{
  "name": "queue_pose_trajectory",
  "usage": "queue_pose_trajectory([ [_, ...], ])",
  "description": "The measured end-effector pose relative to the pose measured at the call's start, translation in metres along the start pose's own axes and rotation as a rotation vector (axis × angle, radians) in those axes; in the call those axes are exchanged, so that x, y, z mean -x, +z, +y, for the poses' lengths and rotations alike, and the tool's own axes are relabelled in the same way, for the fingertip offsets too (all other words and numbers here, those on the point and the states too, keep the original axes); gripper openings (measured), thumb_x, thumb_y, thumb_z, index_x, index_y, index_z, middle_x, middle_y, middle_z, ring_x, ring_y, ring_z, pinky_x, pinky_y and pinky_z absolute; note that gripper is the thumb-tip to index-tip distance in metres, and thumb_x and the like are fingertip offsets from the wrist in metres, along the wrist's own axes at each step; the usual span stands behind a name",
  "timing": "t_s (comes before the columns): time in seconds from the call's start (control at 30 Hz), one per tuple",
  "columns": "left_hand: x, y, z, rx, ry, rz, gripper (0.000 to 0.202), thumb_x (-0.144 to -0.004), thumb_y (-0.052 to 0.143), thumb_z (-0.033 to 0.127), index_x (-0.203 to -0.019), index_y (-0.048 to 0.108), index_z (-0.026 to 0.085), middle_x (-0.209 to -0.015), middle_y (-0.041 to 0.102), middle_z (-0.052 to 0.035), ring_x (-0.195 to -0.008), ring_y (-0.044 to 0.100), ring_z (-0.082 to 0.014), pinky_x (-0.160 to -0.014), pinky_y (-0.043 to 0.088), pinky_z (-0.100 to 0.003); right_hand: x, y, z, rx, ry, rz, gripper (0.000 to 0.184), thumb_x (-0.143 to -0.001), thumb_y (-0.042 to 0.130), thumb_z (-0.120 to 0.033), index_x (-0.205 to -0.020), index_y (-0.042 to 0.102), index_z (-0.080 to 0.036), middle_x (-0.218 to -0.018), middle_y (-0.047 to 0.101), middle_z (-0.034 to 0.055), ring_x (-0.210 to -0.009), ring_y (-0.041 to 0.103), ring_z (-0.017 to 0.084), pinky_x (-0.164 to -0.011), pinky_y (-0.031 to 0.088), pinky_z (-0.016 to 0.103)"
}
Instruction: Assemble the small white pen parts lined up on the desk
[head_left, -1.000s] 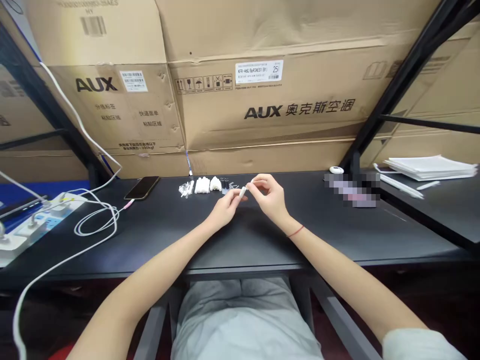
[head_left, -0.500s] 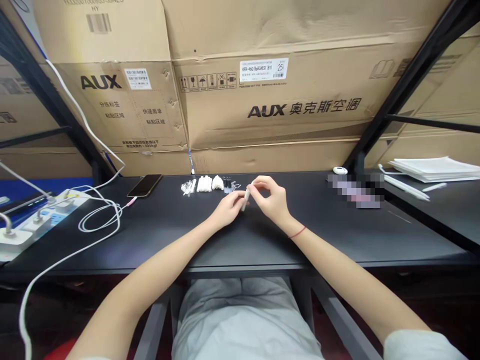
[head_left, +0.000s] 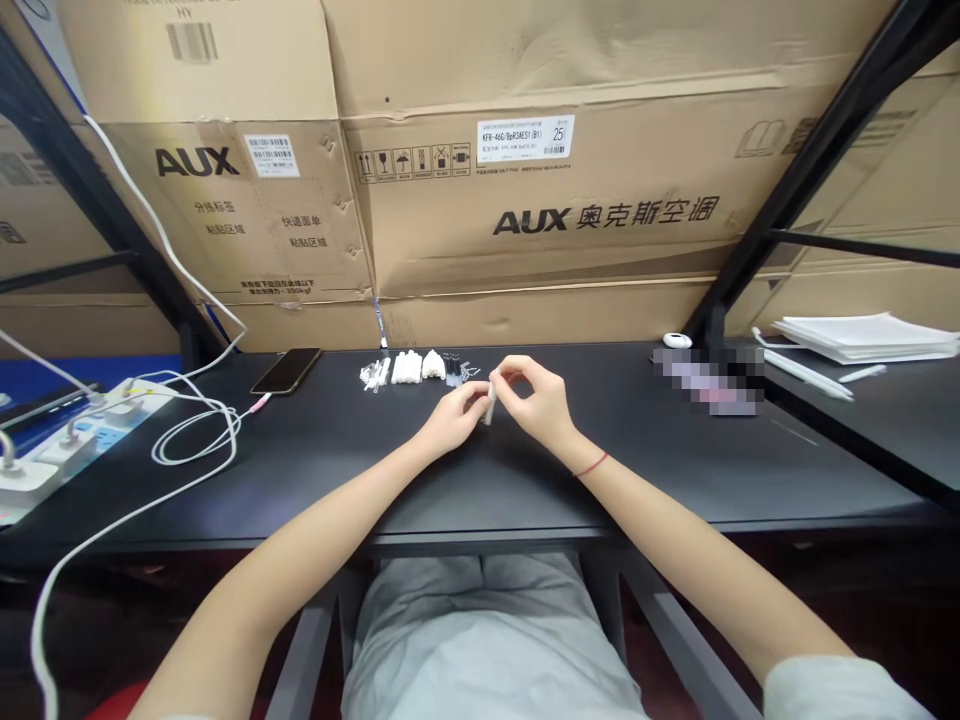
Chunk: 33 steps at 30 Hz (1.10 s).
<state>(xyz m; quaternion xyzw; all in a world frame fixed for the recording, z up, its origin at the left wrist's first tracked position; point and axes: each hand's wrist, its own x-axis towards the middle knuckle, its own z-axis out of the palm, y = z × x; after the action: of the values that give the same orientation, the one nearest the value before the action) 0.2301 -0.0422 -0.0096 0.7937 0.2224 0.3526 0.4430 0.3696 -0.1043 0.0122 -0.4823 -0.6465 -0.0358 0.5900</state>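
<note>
The right hand (head_left: pixel 538 402) makes a nearly closed grip, thumb and forefinger curving toward each other, with a slim white cylindrical piece (head_left: pixel 490 406) pinched near its upper end. The piece points downward, almost upright, between the two hands. The left hand (head_left: pixel 454 420) is just beside it, its fingertips (head_left: pixel 480 394) at the piece's upper part; whether that grip has hold of it or only touches it cannot be told. Both hands are above the black tabletop (head_left: pixel 315 490). Just beyond them lies a row of small parts: white cylinders (head_left: pixel 406 368), white pieces (head_left: pixel 433 366) and dark parts (head_left: pixel 453 368). A red thread (head_left: pixel 594 464) circles the right wrist. Farther left lie a smartphone (head_left: pixel 286 371) and a white cable (head_left: pixel 196 443); a stack of paper (head_left: pixel 866 337) lies far right.
</note>
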Motion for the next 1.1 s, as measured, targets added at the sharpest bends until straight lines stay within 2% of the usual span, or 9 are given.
queue_pose_trajectory([
  [0.37,-0.001,0.000,-0.005,0.116,-0.005,0.011,0.030,-0.086,0.055,0.037,-0.108,0.062,0.017,-0.115,0.065,-0.0093,-0.104,0.060,-0.0238,-0.093,0.047,-0.037,0.000,0.003,0.008,-0.060,0.027,-0.157,0.012,-0.085,0.052,-0.031,-0.082,0.058,-0.021,-0.080,0.062,0.0044,-0.070,0.060,0.017,-0.064,0.051,0.030],
  [0.53,-0.006,-0.005,-0.009,0.167,-0.004,-0.005,0.036,-0.086,0.055,0.036,-0.117,0.059,0.018,-0.111,0.065,-0.0096,-0.097,0.061,-0.0225,-0.081,0.051,-0.033,0.000,0.005,0.017,-0.067,0.088,-0.153,0.019,-0.086,0.051,-0.034,-0.096,0.061,-0.020,-0.092,0.067,0.0060,-0.076,0.064,0.017,-0.067,0.053,0.030],
  [0.6,-0.012,-0.016,-0.011,0.172,-0.013,0.047,0.036,-0.085,0.056,0.035,-0.117,0.059,0.018,-0.105,0.065,-0.0086,-0.093,0.062,-0.0209,-0.075,0.052,-0.030,0.000,0.006,0.023,-0.035,0.124,-0.131,0.025,-0.086,0.049,-0.033,-0.105,0.060,-0.019,-0.098,0.068,0.0075,-0.081,0.065,0.018,-0.072,0.054,0.032],
  [0.67,-0.018,-0.032,-0.013,0.177,-0.037,0.162,0.034,-0.085,0.057,0.032,-0.115,0.059,0.017,-0.100,0.065,-0.0070,-0.087,0.062,-0.0180,-0.073,0.052,-0.028,0.000,0.007,0.030,0.051,0.128,-0.151,0.027,-0.086,0.048,-0.031,-0.107,0.060,-0.018,-0.101,0.069,0.0092,-0.086,0.066,0.020,-0.079,0.054,0.036],
  [0.77,-0.024,-0.059,-0.018,0.208,-0.097,0.353,0.030,-0.085,0.056,0.025,-0.113,0.059,0.017,-0.096,0.064,-0.0056,-0.082,0.061,-0.0149,-0.069,0.052,-0.025,0.004,0.014,0.039,0.221,0.061,-0.303,0.029,-0.086,0.047,-0.028,-0.109,0.062,-0.017,-0.111,0.068,0.0112,-0.101,0.064,0.024,-0.093,0.050,0.041],
  [0.87,-0.025,-0.078,-0.023,0.225,-0.170,0.475,0.029,-0.084,0.055,0.020,-0.112,0.059,0.015,-0.096,0.063,-0.0063,-0.082,0.061,-0.0138,-0.066,0.051,-0.023,0.007,0.026,0.046,0.308,-0.008,-0.496,0.036,-0.088,0.046,-0.029,-0.119,0.059,-0.017,-0.124,0.062,0.0127,-0.118,0.056,0.026,-0.103,0.043,0.044],
  [0.97,-0.023,-0.085,-0.025,0.244,-0.218,0.516,0.028,-0.084,0.055,0.018,-0.112,0.059,0.015,-0.094,0.063,-0.0059,-0.081,0.061,-0.0131,-0.064,0.051,-0.021,0.006,0.040,0.052,0.331,-0.035,-0.628,0.042,-0.089,0.046,-0.032,-0.126,0.054,-0.013,-0.133,0.055,0.0156,-0.127,0.048,0.027,-0.108,0.037,0.045],
  [1.1,-0.022,-0.082,-0.027,0.258,-0.233,0.490,0.027,-0.083,0.056,0.018,-0.110,0.060,0.016,-0.092,0.064,-0.0051,-0.080,0.061,-0.0128,-0.061,0.050,-0.019,0.002,0.049,0.057,0.340,-0.051,-0.687,0.043,-0.091,0.044,-0.033,-0.128,0.052,-0.014,-0.135,0.053,0.0154,-0.129,0.046,0.028,-0.107,0.037,0.047],
])
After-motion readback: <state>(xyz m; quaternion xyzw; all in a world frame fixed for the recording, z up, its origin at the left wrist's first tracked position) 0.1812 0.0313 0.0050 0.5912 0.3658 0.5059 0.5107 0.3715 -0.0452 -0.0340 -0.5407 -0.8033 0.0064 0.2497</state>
